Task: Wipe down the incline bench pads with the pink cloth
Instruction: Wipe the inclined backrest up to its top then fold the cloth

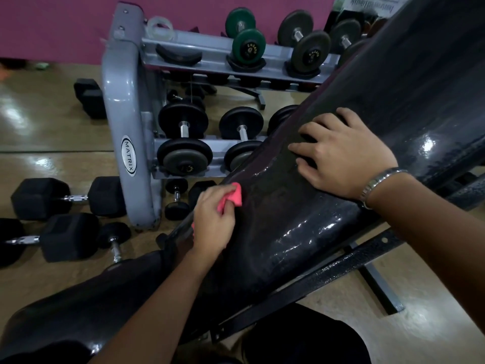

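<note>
I see the long shiny black bench pad (328, 179) slanting up to the right. My left hand (212, 222) pinches the small pink cloth (235, 197) against its left edge. My right hand (343, 156) lies spread flat higher up.

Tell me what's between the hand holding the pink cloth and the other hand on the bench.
Only bare, glossy black back pad, seen in the head view. The left hand grips the pink cloth; the right hand rests higher up.
</note>
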Tool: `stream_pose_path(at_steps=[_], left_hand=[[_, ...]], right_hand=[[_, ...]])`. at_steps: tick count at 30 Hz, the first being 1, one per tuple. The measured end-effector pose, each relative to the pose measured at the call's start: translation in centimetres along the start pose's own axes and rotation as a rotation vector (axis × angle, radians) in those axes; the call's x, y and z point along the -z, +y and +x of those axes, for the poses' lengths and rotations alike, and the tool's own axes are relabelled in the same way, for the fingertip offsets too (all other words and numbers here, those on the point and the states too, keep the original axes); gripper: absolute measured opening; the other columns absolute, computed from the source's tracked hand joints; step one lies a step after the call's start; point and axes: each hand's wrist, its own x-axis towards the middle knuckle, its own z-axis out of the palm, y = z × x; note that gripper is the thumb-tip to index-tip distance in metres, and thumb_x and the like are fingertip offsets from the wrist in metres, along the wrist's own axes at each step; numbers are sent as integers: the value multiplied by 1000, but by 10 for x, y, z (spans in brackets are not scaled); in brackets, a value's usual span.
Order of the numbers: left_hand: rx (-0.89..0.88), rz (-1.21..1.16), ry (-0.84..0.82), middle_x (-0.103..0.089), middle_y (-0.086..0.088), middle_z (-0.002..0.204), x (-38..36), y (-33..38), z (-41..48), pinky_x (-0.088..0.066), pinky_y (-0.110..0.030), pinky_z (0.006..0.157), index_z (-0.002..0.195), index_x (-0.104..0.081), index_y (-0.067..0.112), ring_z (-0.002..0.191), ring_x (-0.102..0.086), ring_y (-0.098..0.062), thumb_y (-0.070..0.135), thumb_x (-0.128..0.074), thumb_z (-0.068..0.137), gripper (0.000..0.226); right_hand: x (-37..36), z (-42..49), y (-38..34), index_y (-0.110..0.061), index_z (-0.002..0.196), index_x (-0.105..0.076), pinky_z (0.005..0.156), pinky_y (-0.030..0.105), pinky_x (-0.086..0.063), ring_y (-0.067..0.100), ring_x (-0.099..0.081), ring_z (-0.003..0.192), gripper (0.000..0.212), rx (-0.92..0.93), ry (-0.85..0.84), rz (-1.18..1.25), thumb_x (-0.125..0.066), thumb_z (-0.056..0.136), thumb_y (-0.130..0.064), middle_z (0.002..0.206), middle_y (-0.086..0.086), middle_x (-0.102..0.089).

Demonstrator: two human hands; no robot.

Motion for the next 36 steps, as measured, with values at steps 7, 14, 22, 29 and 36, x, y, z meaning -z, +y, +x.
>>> stream_pose_path(at_steps=[7,14,22,29,36], left_hand=[[-73,-23,-32,-65,14,111,3,-10,-6,-46,-27,99,111,-73,18,108,-59,-12,-4,-62,84,37],[-15,-51,-32,-64,16,111,-9,1,13,-42,-25,102,113,-73,18,110,-56,-6,-4,-62,86,37],[61,-34,-42,-68,10,113,-16,1,40,-45,-34,104,116,-73,20,112,-58,-13,3,-60,89,35],[185,-128,-70,-72,16,103,-17,-7,59,-50,-36,98,110,-76,28,101,-63,-1,21,-63,95,21],[54,-75,-56,-71,8,112,-19,-7,49,-46,-30,101,115,-75,20,107,-61,-6,6,-63,91,30]], right_hand=[[-2,-2,1,-27,122,-72,111,58,-32,34,-55,119,50,-7,14,4,-34,96,-47,123,6,-65],[1,-1,0,-27,122,-72,113,57,-30,34,-54,121,52,-17,-11,23,-33,95,-48,126,5,-64],[3,1,1,-29,125,-71,112,57,-30,34,-54,122,55,-18,-39,20,-30,95,-50,127,5,-64],[2,1,-1,-28,124,-72,111,58,-31,35,-54,121,55,-4,-42,16,-31,95,-50,127,5,-64],[0,0,-1,-29,125,-71,111,58,-31,35,-54,121,55,-7,-24,3,-31,95,-51,127,6,-64]])
